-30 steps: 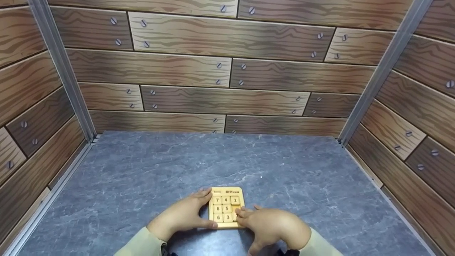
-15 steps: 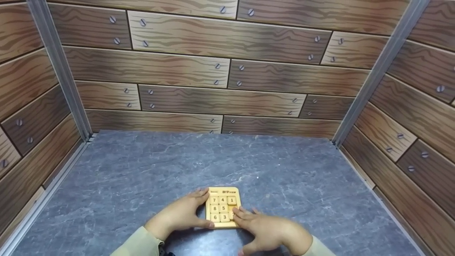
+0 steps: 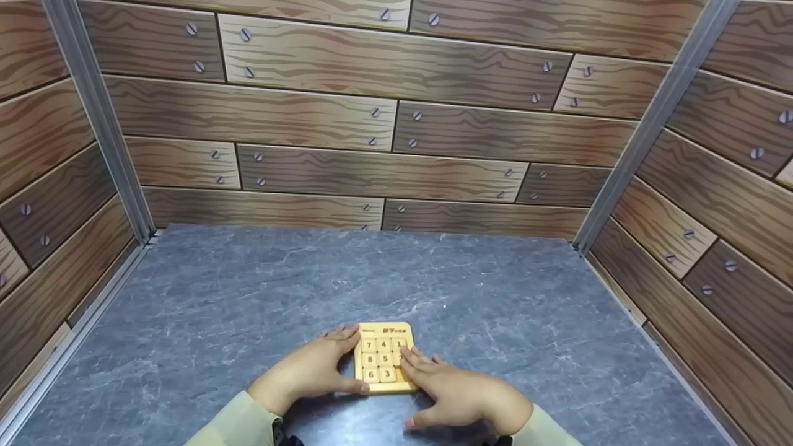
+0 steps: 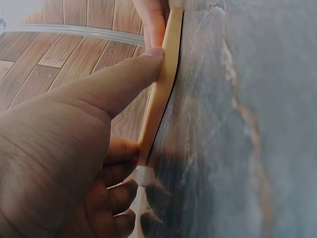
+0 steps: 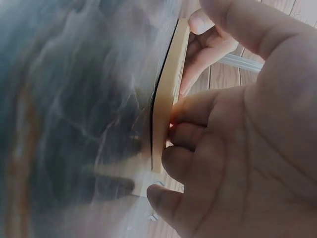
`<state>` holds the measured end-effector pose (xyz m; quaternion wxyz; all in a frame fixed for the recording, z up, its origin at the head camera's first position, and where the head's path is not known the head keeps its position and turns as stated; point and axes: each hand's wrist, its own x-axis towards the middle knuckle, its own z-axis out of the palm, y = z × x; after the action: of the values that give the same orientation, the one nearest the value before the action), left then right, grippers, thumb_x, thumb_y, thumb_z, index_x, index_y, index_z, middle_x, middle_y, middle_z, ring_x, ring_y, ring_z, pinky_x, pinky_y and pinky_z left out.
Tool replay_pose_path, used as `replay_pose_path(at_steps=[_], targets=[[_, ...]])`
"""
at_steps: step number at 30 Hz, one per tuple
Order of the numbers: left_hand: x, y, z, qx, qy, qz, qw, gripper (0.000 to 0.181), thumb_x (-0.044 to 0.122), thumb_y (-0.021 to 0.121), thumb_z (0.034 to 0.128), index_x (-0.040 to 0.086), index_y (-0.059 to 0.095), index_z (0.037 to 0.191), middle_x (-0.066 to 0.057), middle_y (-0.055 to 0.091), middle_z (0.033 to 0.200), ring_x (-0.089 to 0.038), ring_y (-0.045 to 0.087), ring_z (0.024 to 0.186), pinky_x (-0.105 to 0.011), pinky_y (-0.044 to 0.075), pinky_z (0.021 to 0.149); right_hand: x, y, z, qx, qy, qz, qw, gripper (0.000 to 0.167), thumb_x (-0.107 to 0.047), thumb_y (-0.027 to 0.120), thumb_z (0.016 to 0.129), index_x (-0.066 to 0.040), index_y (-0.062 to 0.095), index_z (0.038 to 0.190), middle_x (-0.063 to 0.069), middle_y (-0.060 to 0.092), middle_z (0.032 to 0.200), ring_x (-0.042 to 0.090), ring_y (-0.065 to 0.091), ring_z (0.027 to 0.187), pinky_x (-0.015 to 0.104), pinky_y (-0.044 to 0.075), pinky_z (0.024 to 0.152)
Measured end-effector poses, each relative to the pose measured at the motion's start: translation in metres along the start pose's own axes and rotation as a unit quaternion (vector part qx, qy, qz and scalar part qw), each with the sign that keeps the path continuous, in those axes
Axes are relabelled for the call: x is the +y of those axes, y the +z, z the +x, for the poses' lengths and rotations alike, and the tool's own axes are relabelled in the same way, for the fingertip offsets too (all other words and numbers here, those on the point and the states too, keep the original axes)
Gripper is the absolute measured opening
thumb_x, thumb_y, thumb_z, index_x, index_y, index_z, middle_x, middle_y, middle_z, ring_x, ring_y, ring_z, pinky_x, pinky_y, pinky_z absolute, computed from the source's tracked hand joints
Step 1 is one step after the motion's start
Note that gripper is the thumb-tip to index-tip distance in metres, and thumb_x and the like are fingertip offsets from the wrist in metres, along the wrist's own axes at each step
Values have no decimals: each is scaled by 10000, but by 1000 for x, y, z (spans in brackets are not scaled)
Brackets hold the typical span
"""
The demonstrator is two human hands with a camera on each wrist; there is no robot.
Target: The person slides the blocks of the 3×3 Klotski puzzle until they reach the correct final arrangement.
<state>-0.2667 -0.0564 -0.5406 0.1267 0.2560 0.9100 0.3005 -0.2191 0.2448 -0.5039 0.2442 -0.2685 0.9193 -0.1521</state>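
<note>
A yellow number puzzle (image 3: 370, 388) lies flat near the front of the table, with rows 7 4 1, then 8 5 and a partly covered tile, then 6 3 and an open slot at bottom right. My left hand (image 3: 303, 375) grips its left side, thumb at the lower corner and fingers at the upper one. The fingertips of my right hand (image 3: 461, 393) rest on the middle-right tile, thumb held apart. In the left wrist view my thumb presses the edge of the puzzle (image 4: 167, 82). The right wrist view shows its other edge (image 5: 166, 91) beside my relaxed fingers.
The grey-blue marbled tabletop (image 3: 297, 279) extends behind and to both sides of the puzzle. Wood-patterned panels (image 3: 322, 121) enclose it at the back, left and right, with metal posts (image 3: 638, 136) at the rear corners.
My right fingertips have moved up the puzzle's right column, and the tile under them has gone from the bottom slot to the middle one. My left hand keeps its grip.
</note>
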Motion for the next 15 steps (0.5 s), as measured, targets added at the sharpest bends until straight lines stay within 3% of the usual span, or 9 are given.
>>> replay_pose_path(at_steps=[9, 12, 15], targets=[[-1, 2, 0, 9, 27, 18, 10000, 1173, 680, 911, 858, 41, 444, 1725, -128, 355, 1860, -459, 315, 1734, -710, 266, 1410, 0, 7, 4, 1048, -95, -575, 9928, 845, -580, 751, 1035, -165, 492, 1724, 14, 384, 1855, 325, 434, 1697, 618, 375, 1388], [-1, 1, -2, 78, 68, 66, 9999, 1166, 673, 912, 857, 35, 453, 1719, -130, 358, 1857, -467, 325, 1728, -717, 269, 1405, 0, 9, 5, 1105, -353, -826, 9898, 841, -606, 719, 1050, -213, 457, 1746, -12, 364, 1862, 303, 424, 1704, 629, 381, 1381], [0, 0, -2, 101, 98, 73, 9999, 1157, 669, 907, 863, 32, 456, 1716, -131, 359, 1856, -466, 324, 1728, -716, 268, 1405, 1, 9, 6, 912, -811, -977, 9877, 836, -625, 677, 1071, -238, 417, 1765, -59, 320, 1876, 248, 368, 1733, 624, 347, 1402]])
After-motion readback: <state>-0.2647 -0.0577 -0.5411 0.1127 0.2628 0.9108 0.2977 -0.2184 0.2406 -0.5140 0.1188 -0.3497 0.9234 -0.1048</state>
